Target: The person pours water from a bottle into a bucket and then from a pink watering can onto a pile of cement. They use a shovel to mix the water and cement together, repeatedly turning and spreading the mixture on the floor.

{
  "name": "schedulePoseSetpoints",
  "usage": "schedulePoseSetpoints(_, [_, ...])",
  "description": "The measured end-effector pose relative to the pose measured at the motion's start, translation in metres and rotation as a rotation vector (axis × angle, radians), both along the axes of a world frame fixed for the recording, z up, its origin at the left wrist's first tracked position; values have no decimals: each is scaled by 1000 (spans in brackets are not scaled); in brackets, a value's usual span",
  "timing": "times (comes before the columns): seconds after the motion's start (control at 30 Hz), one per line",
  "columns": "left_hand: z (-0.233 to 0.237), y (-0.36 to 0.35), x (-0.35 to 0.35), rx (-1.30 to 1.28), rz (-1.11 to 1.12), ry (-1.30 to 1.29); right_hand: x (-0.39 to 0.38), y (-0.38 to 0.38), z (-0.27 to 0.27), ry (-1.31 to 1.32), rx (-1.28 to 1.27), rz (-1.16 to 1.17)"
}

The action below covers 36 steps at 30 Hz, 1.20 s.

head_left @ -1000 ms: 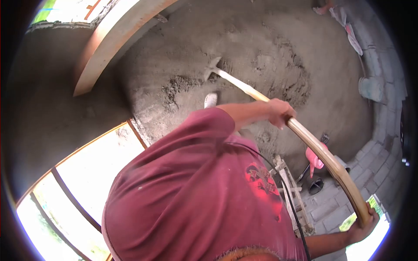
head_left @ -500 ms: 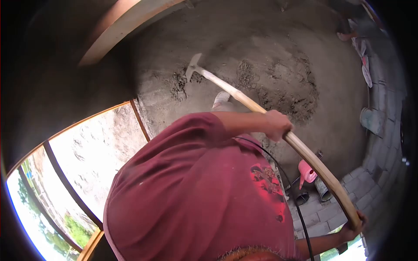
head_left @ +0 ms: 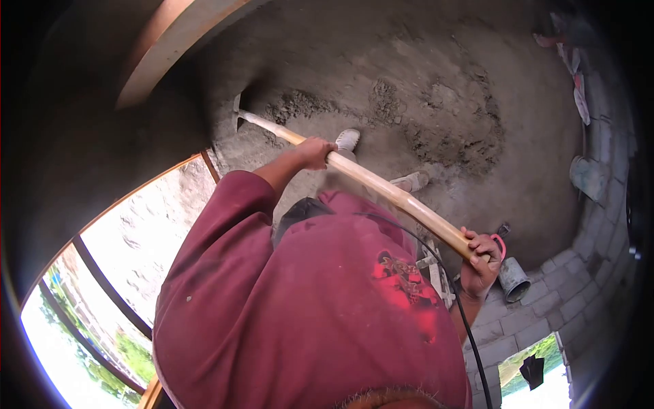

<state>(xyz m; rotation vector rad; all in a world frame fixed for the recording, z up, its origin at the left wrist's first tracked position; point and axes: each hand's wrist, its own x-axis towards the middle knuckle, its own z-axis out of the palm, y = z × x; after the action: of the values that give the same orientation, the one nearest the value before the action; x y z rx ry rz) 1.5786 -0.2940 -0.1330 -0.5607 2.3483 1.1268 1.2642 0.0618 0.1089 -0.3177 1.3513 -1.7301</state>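
A hoe with a long, pale bamboo-like handle slants across the view in front of my maroon shirt. My left hand is closed around the handle nearer its head. My right hand grips the handle's near end, fingers wrapped over it. At the far left, the hoe's blade is at the grey ground, beside a dark crumbly strip of soil or mortar. A larger loose heap lies to the right. My light shoes stand between the handle and the loose material.
A block wall curves along the right. Near it are a grey bucket, a pink object partly behind my right hand, and another pale bucket. A wooden-framed opening is at left. A black cable hangs before me.
The hoe has moved left, its blade now farther left along the ground. Both hands have shifted left and the right hand has come up. A second shoe is now visible.
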Motion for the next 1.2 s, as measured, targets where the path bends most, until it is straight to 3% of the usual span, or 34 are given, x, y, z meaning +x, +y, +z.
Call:
schedulePoseSetpoints(0.3, [6,125,-156,15,-16,190,-138,132,48,143,31,-74])
schedulePoseSetpoints(0.4, [45,166,-219,37,-58,230,-184,179,79,192,10,-78])
schedulePoseSetpoints(0.63, [135,245,-327,232,-113,286,-244,276,207,425,-20,-185])
schedulePoseSetpoints(0.67, [140,253,-338,243,-109,341,-272,317,221,329,-206,-101])
schedulePoseSetpoints(0.8, [163,288,-381,258,-131,486,-279,334,299,661,-34,-194])
schedulePoseSetpoints(0.87, [208,287,-385,272,-182,414,-283,336,330,789,22,-236])
schedulePoseSetpoints(1.03, [255,278,-348,267,-198,523,-306,314,361,900,112,-223])
schedulePoseSetpoints(1.13, [245,237,-280,194,-147,430,-307,282,318,822,89,-145])
schedulePoseSetpoints(1.2, [204,207,-226,184,-45,352,-288,242,262,712,51,-51])
